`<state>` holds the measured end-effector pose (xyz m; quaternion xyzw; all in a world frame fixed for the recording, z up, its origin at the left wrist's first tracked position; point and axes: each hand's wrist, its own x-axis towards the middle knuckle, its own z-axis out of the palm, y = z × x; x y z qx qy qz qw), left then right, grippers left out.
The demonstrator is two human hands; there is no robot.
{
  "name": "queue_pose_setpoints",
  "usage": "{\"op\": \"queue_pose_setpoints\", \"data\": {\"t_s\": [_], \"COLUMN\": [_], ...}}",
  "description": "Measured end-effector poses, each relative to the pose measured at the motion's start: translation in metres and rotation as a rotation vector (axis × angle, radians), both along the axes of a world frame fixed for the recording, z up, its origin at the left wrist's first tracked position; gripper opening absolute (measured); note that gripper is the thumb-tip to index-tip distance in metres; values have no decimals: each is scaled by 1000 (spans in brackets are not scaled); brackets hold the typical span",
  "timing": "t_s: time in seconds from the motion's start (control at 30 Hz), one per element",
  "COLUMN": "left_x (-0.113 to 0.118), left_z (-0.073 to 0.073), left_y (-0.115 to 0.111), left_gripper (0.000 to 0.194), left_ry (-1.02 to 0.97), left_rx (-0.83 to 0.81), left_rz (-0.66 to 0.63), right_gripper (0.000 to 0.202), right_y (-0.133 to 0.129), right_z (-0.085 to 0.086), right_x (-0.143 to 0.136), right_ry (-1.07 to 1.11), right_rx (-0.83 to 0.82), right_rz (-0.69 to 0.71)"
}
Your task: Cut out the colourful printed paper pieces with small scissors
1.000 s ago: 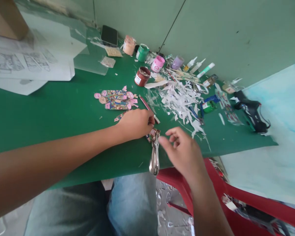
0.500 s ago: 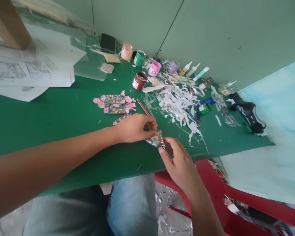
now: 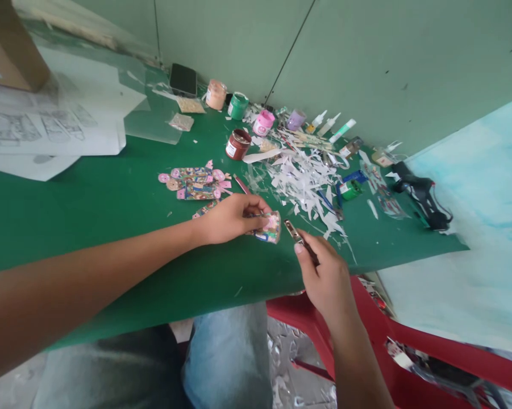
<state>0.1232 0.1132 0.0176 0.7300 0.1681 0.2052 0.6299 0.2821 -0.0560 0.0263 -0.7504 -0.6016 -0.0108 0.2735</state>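
Observation:
My left hand (image 3: pixel 237 218) pinches a small, colourfully patterned cut-out (image 3: pixel 271 228) between thumb and fingers, just above the table. Its right end sticks out past my fingertips, while my hand covers the rest. My right hand (image 3: pixel 324 262) is closed around a silver hand-held hole punch (image 3: pixel 294 232), its head pointing up and left. A small gap separates the punch from the cut-out. Beyond my left hand lie more pink and patterned cut-outs (image 3: pixel 196 183), one partly hidden behind the wrist. A pink pencil-like stick (image 3: pixel 241 184) rests beside them.
White paper scraps (image 3: pixel 302 182) are heaped past my hands, with a brown paint jar (image 3: pixel 238 144) and several others behind. Blue-handled scissors (image 3: pixel 338 196) lie at the heap's right. Printed sheets (image 3: pixel 85 102) cover the left. A red chair (image 3: pixel 307 318) stands below the table edge.
The hole punch has come off the cut-out's edge, moving right with my right hand. More of the cut-out now shows in my left hand, which keeps its pinch.

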Motion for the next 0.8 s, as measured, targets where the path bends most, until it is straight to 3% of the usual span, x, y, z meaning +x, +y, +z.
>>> {"op": "queue_pose_setpoints", "data": {"t_s": [0.3, 0.53, 0.8], "left_x": [0, 0, -1], "left_z": [-1, -2, -4], "left_y": [2, 3, 0], "left_gripper": [22, 19, 8], "left_ry": [12, 126, 0], "left_rx": [66, 266, 391], "left_rz": [23, 129, 111], "right_gripper": [28, 27, 28], "right_y": [-5, 2, 21], "right_z": [-4, -7, -15], "right_x": [4, 7, 14], "right_ry": [154, -18, -153], "right_rx": [-3, 7, 8], "right_rz": [-2, 67, -58]}}
